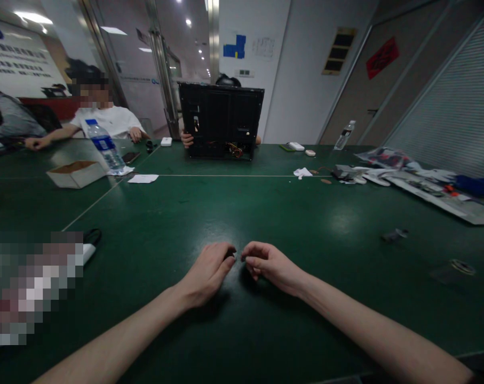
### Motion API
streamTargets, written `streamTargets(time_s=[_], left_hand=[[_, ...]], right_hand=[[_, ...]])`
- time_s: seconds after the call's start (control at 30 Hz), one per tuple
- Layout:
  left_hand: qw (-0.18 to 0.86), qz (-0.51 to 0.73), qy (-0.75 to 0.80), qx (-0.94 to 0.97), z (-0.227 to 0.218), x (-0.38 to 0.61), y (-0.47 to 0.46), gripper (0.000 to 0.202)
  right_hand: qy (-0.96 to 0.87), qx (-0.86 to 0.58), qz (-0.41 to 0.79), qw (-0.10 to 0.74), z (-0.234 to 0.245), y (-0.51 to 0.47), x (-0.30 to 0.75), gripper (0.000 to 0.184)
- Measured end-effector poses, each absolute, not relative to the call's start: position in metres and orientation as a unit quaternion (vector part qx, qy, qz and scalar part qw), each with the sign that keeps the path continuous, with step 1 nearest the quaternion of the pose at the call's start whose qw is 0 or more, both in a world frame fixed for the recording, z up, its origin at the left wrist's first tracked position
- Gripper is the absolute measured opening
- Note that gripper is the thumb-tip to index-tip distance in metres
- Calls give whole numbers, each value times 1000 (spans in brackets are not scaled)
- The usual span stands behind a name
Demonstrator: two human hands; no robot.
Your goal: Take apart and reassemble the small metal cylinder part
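My left hand (210,273) is low over the green table (169,208), its fingers loosely bent and the thumb apart from them. Facing it, my right hand (272,265) has half-curled fingers, with the thumb close to the index finger. A narrow gap separates the fingertips of the two hands. I see nothing held in either hand, though dark shadow lies under the fingers. Across the table, a black computer case (221,120) stands upright with wires showing at its bottom, and another person's hand (187,140) grips its left edge.
Left are a large water bottle (105,146), an open box (77,175) and a white paper (143,178). Right are a small bottle (344,135), a tray of parts (434,192), a roll of tape (458,269) and a small part (394,235). A person (105,122) sits at far left.
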State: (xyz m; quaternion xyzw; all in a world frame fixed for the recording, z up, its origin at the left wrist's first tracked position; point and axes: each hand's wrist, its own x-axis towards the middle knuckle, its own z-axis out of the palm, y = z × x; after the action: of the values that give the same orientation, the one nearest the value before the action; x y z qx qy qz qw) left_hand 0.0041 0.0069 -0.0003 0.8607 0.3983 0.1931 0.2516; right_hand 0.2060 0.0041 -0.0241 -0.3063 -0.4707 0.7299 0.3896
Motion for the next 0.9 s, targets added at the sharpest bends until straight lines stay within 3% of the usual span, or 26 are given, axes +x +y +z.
streamTargets(time_s=[0.9], left_hand=[[253,192,394,862,-1,1,7,38]], right_hand=[[-474,-295,740,376,-26,6,205,24]])
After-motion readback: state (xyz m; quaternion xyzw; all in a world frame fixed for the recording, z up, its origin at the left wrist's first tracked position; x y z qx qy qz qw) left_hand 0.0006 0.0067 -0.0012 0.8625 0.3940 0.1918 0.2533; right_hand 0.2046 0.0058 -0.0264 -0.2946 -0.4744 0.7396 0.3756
